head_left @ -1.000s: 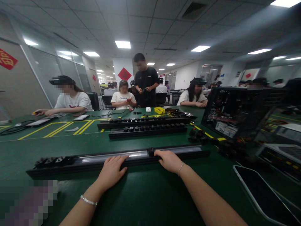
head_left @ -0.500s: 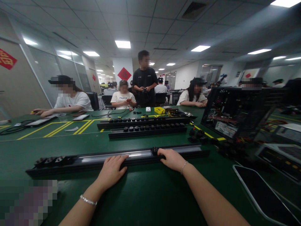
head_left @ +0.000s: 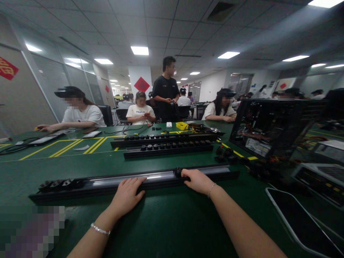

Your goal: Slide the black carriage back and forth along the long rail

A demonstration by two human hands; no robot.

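A long black channel rail (head_left: pixel 107 181) lies across the table before me, with a shiny strip along its inside. My left hand (head_left: pixel 129 196) rests on the rail's near edge, fingers stretched out and holding nothing. Further right, my right hand (head_left: pixel 197 182) has its fingers curled against a small black module (head_left: pixel 177 172) that sits in the channel; the fingertips are partly hidden. Several similar black modules (head_left: pixel 67 184) stand side by side at the rail's left end.
Two more rails (head_left: pixel 172 153) filled with modules lie beyond mine. Loose black parts (head_left: pixel 225 154) and an open computer case (head_left: pixel 264 125) stand to the right, a phone (head_left: pixel 298 218) nearer me. A yellow tray (head_left: pixel 182 125) sits far back. Several people are around the table.
My right hand and the black module have shifted very slightly right along the rail. My left hand stays put. The standing person in black has shifted a little.
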